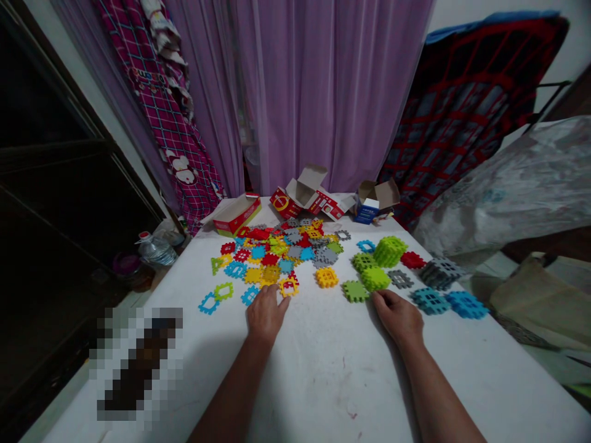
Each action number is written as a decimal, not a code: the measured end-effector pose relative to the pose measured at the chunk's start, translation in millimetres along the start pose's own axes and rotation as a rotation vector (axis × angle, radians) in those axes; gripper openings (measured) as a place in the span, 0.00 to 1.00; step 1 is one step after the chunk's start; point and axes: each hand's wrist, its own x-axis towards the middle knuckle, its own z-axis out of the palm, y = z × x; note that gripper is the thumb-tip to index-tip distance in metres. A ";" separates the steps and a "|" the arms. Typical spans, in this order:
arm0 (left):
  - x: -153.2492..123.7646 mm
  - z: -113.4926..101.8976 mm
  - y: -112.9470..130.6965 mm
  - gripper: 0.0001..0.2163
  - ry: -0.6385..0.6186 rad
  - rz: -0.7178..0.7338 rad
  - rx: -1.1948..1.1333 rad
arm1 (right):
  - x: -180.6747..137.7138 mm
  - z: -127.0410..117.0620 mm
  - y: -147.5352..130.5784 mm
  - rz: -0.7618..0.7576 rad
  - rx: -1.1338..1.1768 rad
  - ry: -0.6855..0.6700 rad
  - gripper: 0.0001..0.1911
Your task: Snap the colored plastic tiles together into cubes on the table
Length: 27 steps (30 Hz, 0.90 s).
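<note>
Between the table (318, 369) side edges, the left hand (266, 312) touches a yellow frame (296, 287), the right hand (399, 316) curls beside green tiles (355, 291); grips unclear.

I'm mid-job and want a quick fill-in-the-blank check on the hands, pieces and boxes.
Right by the thumb of the left hand is a ____ frame piece.
The fingertips of the right hand are nearest the ____ pieces.
The rightmost box on the table has a ____ front.

Missing words: yellow; green; blue.
</note>
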 end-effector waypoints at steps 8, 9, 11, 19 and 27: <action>-0.3 1.7 -1.2 0.11 -0.007 0.012 -0.023 | -0.8 0.1 -0.5 0.007 -0.003 0.000 0.19; -0.1 2.5 -0.9 0.10 0.001 0.011 -0.028 | -0.8 0.1 -0.5 0.012 -0.003 -0.003 0.19; -0.3 4.2 -0.7 0.10 0.022 0.019 -0.046 | -0.7 0.1 -0.4 0.018 0.002 -0.008 0.19; -4.8 7.9 11.3 0.07 0.108 0.129 -0.245 | -1.0 -1.8 -3.0 0.014 -0.002 -0.021 0.20; 14.2 7.5 64.2 0.07 0.097 0.280 -0.300 | -1.9 -0.5 -3.0 0.000 0.015 -0.010 0.18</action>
